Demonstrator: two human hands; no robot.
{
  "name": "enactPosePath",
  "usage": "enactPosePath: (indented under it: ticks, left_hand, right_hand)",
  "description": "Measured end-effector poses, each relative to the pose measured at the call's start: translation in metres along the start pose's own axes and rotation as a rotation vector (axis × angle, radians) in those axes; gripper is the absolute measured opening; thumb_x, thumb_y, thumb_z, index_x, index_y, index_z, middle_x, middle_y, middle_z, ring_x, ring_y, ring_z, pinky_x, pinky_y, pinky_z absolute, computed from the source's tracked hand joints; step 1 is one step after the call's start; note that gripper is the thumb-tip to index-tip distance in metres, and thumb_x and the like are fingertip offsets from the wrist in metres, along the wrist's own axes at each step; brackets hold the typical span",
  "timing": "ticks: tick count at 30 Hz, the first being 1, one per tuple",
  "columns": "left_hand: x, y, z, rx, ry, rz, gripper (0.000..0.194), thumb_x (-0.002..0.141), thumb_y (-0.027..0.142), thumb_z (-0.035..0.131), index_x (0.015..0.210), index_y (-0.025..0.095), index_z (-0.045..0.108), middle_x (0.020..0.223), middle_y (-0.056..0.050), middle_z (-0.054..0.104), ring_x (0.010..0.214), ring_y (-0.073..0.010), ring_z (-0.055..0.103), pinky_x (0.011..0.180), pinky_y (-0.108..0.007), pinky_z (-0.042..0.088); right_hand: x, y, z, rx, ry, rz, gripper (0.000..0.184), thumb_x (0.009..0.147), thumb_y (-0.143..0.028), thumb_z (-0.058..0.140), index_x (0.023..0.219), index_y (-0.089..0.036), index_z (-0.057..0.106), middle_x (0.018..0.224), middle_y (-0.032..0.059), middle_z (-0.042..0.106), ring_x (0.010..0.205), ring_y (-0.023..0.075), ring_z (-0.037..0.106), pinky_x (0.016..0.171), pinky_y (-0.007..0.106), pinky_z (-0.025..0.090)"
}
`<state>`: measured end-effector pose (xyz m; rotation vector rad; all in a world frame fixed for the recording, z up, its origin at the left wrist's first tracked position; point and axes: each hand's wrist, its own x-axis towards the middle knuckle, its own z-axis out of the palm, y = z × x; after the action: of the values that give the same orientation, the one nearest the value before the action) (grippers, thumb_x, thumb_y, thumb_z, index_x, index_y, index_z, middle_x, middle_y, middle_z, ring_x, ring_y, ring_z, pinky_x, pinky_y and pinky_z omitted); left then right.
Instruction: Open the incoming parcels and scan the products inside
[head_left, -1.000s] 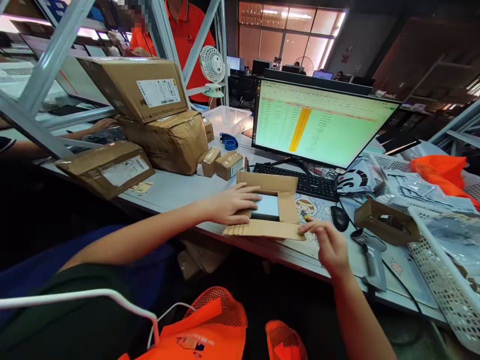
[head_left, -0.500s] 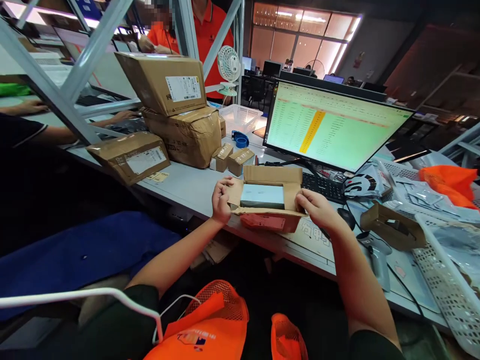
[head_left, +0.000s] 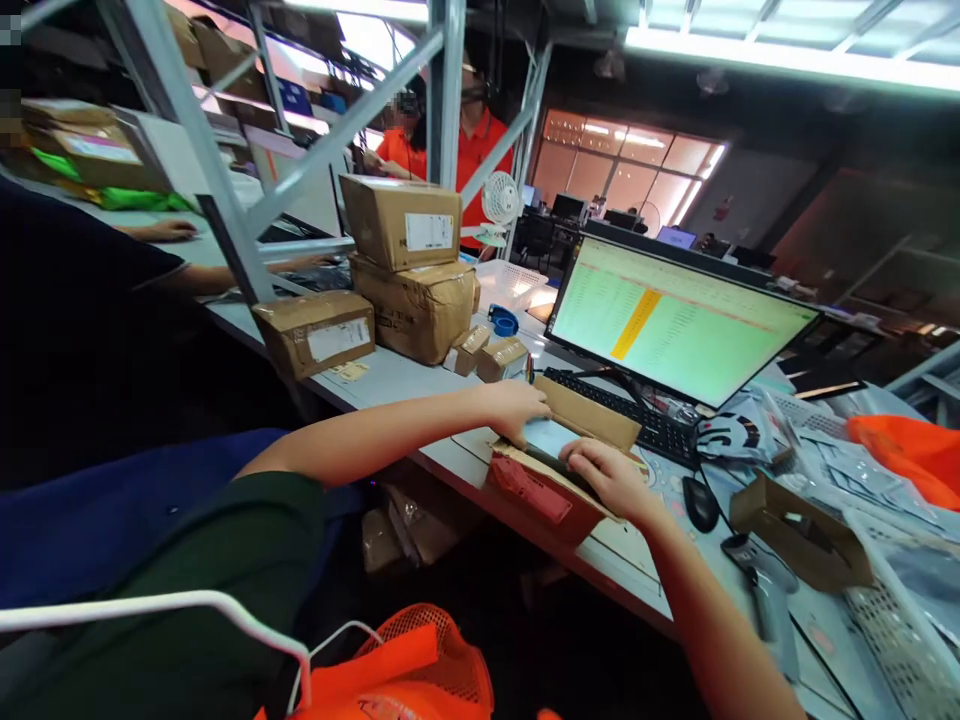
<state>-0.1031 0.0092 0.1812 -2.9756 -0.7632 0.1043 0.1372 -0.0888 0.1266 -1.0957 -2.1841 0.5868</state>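
Two hands: both are down in the carton's opening now; half a second ago they had its ends. Left hand [head_left: 517, 408] is part-curled, fingertips at the left end of the pale box [head_left: 550, 436]. Right hand [head_left: 604, 475] has bent fingers over its near right part. Can't tell if either one has a real grip.
Pale box: one, inside the open carton [head_left: 544, 500], less of its top showing than before.
Open carton: one, at the desk [head_left: 382, 385] edge, now skewed, its near side slanting down to the right. Red patch on that side.
Small cartons: two, taped up [head_left: 469, 350] [head_left: 502, 360], beyond the open carton to the left.
Bigger cartons: three, farther left of it, two stacked [head_left: 401, 222] [head_left: 416, 305] and one beside them [head_left: 315, 330].
Blue roll: one [head_left: 504, 322], behind the small pair.
Screen stuff: one monitor [head_left: 686, 315] and one keyboard [head_left: 660, 430], both beyond the open carton to the right.
Right side of the open carton: one mouse [head_left: 701, 503], one scanner [head_left: 765, 590], one empty-looking brown tray [head_left: 799, 530].
Fan: one, white [head_left: 500, 198], well past the open carton.
People: two in orange tops [head_left: 405, 150] [head_left: 480, 150] way behind it, plus one dark sleeve [head_left: 82, 240] far left.
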Motion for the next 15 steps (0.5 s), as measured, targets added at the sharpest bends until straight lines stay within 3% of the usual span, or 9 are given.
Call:
enactPosePath:
  ticks: [2,4,8,11,13,15]
  left_hand:
    - [0.006,0.003,-0.002,-0.046,0.007,0.008,0.064,0.081,0.044,0.084,0.136,0.016,0.068,0.128,-0.015,0.068,0.112,-0.0315,0.067,0.087,-0.035,0.053]
    - [0.004,0.008,-0.004,-0.143,0.129,0.08,0.052,0.089,0.042,0.078,0.132,0.015,0.069,0.127,-0.015,0.068,0.115,-0.0295,0.067,0.094,-0.035,0.053]
    - [-0.016,0.05,-0.003,-0.25,0.587,0.387,0.028,0.097,0.033,0.069,0.12,0.016,0.072,0.124,-0.013,0.071,0.116,-0.0249,0.067,0.102,-0.036,0.051]
    - [-0.032,0.098,0.006,-0.258,0.83,0.547,0.024,0.101,0.037,0.065,0.115,0.018,0.071,0.122,-0.011,0.072,0.114,-0.0224,0.068,0.099,-0.036,0.052]
    - [-0.038,0.121,0.013,-0.24,0.885,0.625,0.026,0.101,0.043,0.065,0.111,0.019,0.072,0.115,-0.01,0.074,0.11,-0.0221,0.069,0.094,-0.037,0.053]
    - [-0.04,0.127,0.016,-0.21,0.854,0.654,0.032,0.1,0.05,0.065,0.108,0.019,0.072,0.108,-0.01,0.075,0.105,-0.0235,0.07,0.088,-0.039,0.053]
  right_hand:
    - [-0.002,0.006,0.001,0.062,0.086,-0.018,0.039,0.101,-0.052,0.054,0.077,-0.023,0.064,0.096,0.0069,0.074,0.089,0.0219,0.069,0.083,0.036,0.054]
    - [-0.007,0.007,-0.004,0.126,0.198,-0.053,0.04,0.1,-0.053,0.059,0.074,-0.023,0.06,0.096,0.0071,0.073,0.094,0.023,0.07,0.085,0.036,0.054]
    - [-0.031,-0.019,-0.015,0.207,0.352,-0.159,0.038,0.098,-0.046,0.068,0.072,-0.023,0.054,0.094,0.0044,0.07,0.1,0.0226,0.069,0.088,0.034,0.054]
    - [-0.063,-0.051,-0.003,0.202,0.414,-0.262,0.039,0.098,-0.046,0.069,0.071,-0.023,0.052,0.09,0.0038,0.066,0.095,0.0231,0.066,0.083,0.036,0.054]
    - [-0.091,-0.062,0.013,0.199,0.421,-0.303,0.039,0.102,-0.05,0.061,0.072,-0.024,0.053,0.082,0.0043,0.063,0.084,0.0237,0.064,0.073,0.038,0.054]
    - [-0.124,-0.059,0.027,0.194,0.445,-0.334,0.044,0.105,-0.054,0.048,0.072,-0.025,0.052,0.07,0.0037,0.057,0.07,0.0238,0.061,0.063,0.04,0.052]
